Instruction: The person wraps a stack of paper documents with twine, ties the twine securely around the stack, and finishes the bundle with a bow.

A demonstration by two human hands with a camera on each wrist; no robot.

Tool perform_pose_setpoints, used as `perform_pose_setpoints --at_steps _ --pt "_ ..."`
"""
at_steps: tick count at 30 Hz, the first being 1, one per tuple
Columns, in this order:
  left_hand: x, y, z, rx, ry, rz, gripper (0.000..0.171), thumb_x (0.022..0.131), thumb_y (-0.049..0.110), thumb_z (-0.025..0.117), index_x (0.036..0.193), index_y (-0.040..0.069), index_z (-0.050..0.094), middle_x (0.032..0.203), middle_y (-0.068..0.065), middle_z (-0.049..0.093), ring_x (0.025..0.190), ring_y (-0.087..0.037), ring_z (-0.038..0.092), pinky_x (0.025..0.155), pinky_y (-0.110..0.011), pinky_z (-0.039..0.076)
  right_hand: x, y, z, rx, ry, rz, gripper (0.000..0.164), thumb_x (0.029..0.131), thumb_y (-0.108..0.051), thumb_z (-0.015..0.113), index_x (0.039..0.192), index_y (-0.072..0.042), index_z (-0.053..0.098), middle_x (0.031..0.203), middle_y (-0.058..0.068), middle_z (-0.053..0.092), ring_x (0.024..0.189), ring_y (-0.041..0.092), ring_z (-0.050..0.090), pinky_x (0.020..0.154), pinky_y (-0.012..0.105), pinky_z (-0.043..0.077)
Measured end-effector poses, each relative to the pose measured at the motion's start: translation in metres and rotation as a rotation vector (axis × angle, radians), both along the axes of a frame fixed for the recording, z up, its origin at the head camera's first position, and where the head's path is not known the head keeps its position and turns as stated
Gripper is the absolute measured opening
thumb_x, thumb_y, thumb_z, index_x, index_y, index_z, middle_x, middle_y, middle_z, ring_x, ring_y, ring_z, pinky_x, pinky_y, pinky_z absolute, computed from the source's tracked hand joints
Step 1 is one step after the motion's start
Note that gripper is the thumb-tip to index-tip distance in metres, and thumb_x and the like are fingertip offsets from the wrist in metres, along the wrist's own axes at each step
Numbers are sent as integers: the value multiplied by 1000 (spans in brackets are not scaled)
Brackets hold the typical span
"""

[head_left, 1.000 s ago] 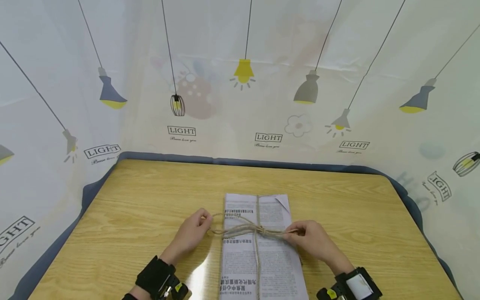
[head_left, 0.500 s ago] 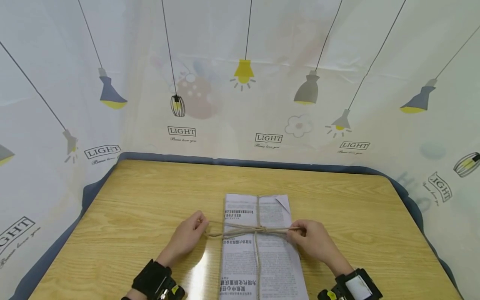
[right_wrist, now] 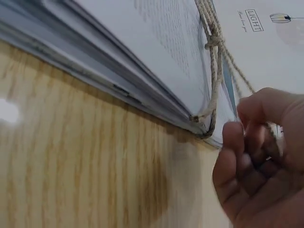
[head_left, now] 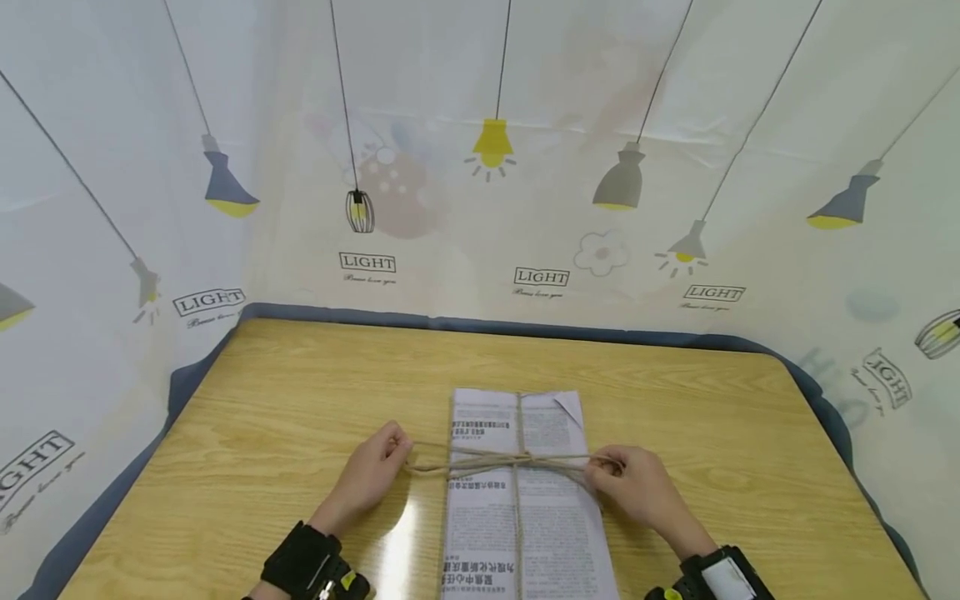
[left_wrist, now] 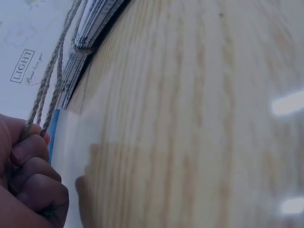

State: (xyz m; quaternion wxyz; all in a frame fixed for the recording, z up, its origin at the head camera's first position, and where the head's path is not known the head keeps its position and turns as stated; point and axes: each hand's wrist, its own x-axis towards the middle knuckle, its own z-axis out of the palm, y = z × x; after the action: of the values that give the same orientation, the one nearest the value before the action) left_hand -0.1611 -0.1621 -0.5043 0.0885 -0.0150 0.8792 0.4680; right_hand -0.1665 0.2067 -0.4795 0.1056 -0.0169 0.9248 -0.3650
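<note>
A stack of folded newspapers [head_left: 558,533] lies on the table, bound lengthwise and crosswise with twine [head_left: 517,508]. The twine knot [head_left: 527,459] sits on top, near the middle of the stack. Left of the stack, my left hand [head_left: 371,471] pinches strands of twine [left_wrist: 47,85] drawn out from the knot, its other fingers curled. On the opposite side my right hand [head_left: 633,483] holds the strand running rightward, with a short end showing above the fingers. In the right wrist view this twine passes behind the thumb and shows again at the curled fingers [right_wrist: 232,135].
The wooden table [head_left: 300,375] extends around the stack, with a dark blue border [head_left: 562,332] along its far edge. Behind it hangs a pale curtain [head_left: 435,200] printed with lamps. Each wrist wears a black strapped camera [head_left: 303,560].
My left hand has drawn slightly left, and the twine loop there has narrowed and straightened. My right hand has shifted slightly right, with its strand stretched farther from the knot.
</note>
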Motion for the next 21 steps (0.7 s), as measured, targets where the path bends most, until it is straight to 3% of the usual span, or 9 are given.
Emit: perform_pose_setpoints --at_steps 3,10,17,21 --pt "1 1 2 12 -10 20 17 103 22 48 90 11 50 64 1 35 55 -11 33 54 -24 29 -1 1 2 -125 -58 -19 21 93 -25 65 107 -10 71 93 2 65 81 13 52 68 25 44" --pt "1 2 5 45 -27 26 18 103 24 48 93 11 54 63 2 38 53 -10 34 52 -24 30 -5 3 -1 -609 -215 -66 36 97 -36 59 109 -2 60 109 5 64 101 11 64 89 28 53" --pt "0 2 13 213 -132 -13 23 105 25 43 101 4 54 70 -8 56 48 -13 39 43 -23 32 -7 5 -4 -1017 -248 115 35 105 -36 37 113 -9 57 114 -2 62 112 8 62 100 27 48" --pt "-3 3 15 145 -89 -9 23 104 25 45 98 6 57 72 -7 55 53 -14 41 50 -25 34 -9 4 -8 -1250 -285 224 34 108 -30 27 105 -13 56 97 -5 62 103 9 65 104 29 46"
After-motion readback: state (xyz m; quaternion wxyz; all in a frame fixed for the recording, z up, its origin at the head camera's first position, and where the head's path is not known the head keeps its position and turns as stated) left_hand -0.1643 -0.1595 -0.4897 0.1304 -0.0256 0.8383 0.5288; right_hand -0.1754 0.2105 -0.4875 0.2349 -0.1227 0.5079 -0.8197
